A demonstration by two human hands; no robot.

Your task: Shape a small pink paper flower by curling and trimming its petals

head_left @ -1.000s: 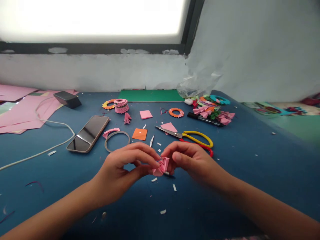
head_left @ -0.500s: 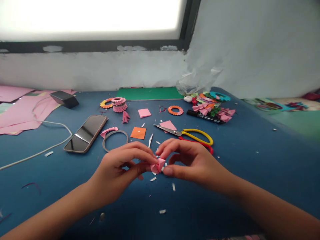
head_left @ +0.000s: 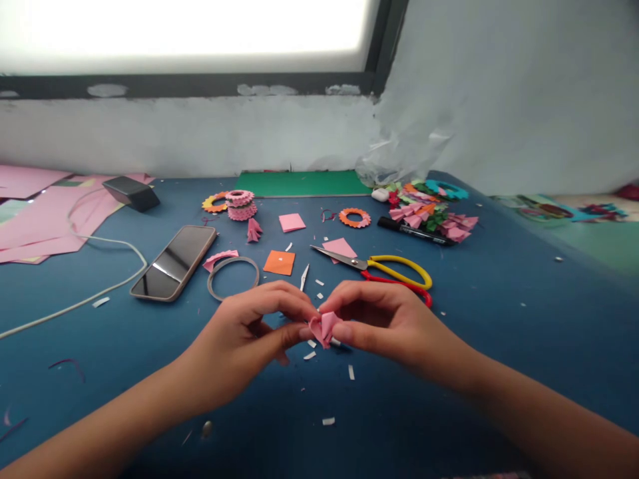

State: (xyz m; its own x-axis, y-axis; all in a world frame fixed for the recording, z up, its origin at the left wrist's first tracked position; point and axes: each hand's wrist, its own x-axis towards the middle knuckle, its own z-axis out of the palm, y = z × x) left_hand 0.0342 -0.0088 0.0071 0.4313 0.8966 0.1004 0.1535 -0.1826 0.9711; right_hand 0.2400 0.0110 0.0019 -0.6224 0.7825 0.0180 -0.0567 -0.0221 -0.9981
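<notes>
My left hand [head_left: 249,336] and my right hand [head_left: 387,322] meet over the blue table [head_left: 499,319], both pinching a small folded pink paper piece [head_left: 323,328] between thumbs and fingertips. The piece is held just above the tabletop, partly hidden by my fingers. White paper scraps [head_left: 327,420] lie below and around my hands.
Yellow-and-red scissors [head_left: 394,271] lie just behind my right hand. A phone [head_left: 174,263], a grey ring [head_left: 233,277], an orange square [head_left: 279,262], pink squares [head_left: 292,221], stacked paper rosettes [head_left: 241,204], a black marker [head_left: 414,233], a pile of folded pieces [head_left: 434,216] and a white cable [head_left: 74,303] lie farther back.
My hands stayed together and kept working the pink piece; its visible shape shifted between my fingertips. The view moved slightly.
</notes>
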